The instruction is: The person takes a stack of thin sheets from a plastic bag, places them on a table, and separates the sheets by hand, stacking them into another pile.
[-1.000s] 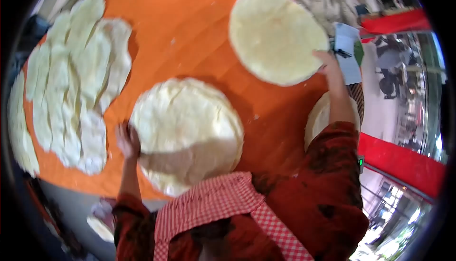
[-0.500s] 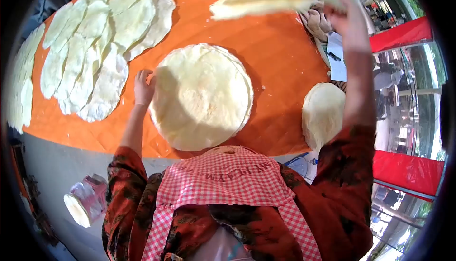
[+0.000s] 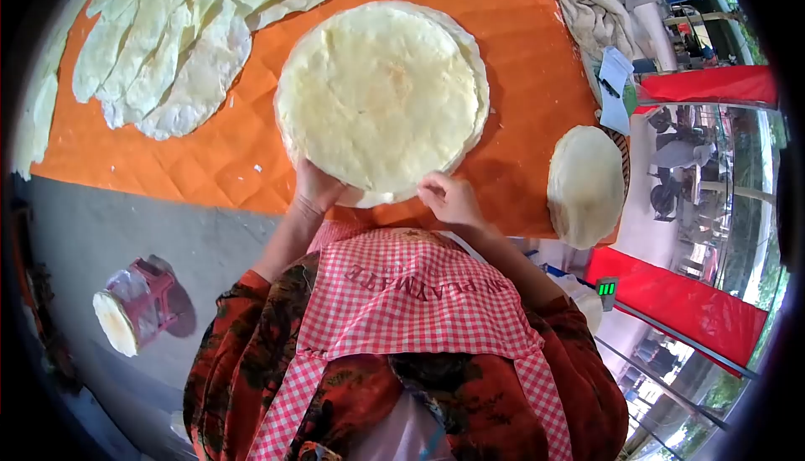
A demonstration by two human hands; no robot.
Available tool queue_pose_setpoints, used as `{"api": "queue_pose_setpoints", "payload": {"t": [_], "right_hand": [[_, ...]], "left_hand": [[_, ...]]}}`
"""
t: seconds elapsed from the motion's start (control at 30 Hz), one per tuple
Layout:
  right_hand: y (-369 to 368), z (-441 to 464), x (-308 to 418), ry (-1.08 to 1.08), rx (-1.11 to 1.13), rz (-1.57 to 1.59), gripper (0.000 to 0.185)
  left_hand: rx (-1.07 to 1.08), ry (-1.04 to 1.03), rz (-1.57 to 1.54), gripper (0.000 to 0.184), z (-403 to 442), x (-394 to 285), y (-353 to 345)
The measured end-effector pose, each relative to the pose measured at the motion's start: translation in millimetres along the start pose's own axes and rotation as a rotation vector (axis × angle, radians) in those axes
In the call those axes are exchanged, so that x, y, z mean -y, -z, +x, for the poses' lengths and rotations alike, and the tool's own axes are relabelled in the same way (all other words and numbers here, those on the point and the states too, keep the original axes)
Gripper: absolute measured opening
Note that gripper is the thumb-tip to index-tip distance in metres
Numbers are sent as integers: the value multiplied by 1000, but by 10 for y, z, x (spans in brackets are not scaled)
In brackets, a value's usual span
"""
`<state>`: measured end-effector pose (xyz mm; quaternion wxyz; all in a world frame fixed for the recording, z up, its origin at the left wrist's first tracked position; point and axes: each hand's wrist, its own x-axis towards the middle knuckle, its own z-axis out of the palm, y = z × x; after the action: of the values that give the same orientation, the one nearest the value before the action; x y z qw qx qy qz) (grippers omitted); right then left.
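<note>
A stack of large, thin, round pale flatbreads (image 3: 377, 92) lies on the orange cloth right in front of me, its layered edges slightly uneven. At its near left edge, my left hand (image 3: 317, 186) is closed on the rim, with some fingers hidden by the bread. My right hand (image 3: 451, 201) pinches the near right edge, fingers curled together. Both hands are low, close to the front of the table and my checked apron (image 3: 419, 293).
Overlapping flatbreads (image 3: 151, 41) spread over the left of the orange cloth (image 3: 226, 159). A smaller pale stack (image 3: 587, 184) sits in a basket at right. Beyond are a crumpled towel (image 3: 591, 8) and paper with a pen (image 3: 616, 83). A pink stool (image 3: 155, 297) stands on the floor.
My right hand has come down from the upper right, where it held floppy flatbread sheets aloft, to the stack's near edge. My left hand has shifted from the stack's left side to its near left edge.
</note>
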<state>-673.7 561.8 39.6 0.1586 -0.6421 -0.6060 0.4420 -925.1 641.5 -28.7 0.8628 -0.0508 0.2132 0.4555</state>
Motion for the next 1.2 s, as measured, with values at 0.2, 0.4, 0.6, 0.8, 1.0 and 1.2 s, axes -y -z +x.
{"api": "queue_pose_setpoints", "payload": {"t": [0.2,0.4,0.6,0.8,1.0,1.2], "right_hand": [[-321,312,569,593,-181,-397,56],[-415,660,193,718,-137,-356,37],[-327,721,140,731,-175,-80,11],[-284,709,120,649,-97,-18,12],[-364,764,-30,798,-97,-170,35],[-279,795,-2,657,-5,-61,62]], "left_hand": [[44,-54,31,65,-29,73,-192],[-250,-212,225,51,-362,240,-44],[-342,-456,555,30,-599,590,-330],[-544,-641,955,48,-471,627,-535],[-299,-410,628,33,-241,599,-229],[-24,-322,527,33,-321,496,-122]]}}
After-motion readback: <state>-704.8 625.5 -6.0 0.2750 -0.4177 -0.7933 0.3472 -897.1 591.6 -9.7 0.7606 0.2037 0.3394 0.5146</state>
